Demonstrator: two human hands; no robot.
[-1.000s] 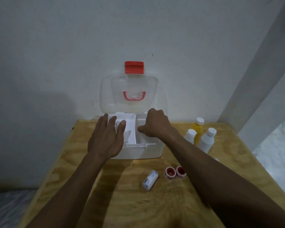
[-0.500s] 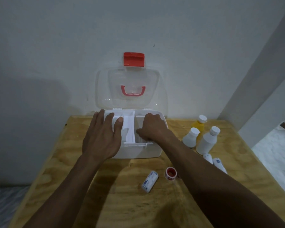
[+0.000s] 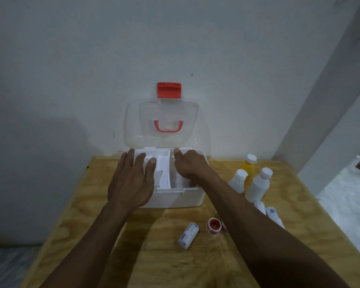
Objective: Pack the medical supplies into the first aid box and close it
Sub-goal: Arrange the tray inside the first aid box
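We saw the first aid box (image 3: 175, 199) standing open at the far edge of the wooden table (image 3: 96, 204), its clear lid (image 3: 166, 113) upright against the wall with the red latch (image 3: 169, 90) on top. The left hand (image 3: 131, 181) lay flat, fingers spread, over the box's left side, gripping nothing. The right hand (image 3: 188, 165) reached down into the right compartment with fingers curled (whether they held anything we could not tell). In front of the box lay a rolled bandage (image 3: 188, 236) and, just right of it, a red tape roll (image 3: 214, 225). To the right stood two white bottles (image 3: 258, 185) and a yellow bottle (image 3: 248, 168), with more bandage rolls (image 3: 273, 214) lying nearby.
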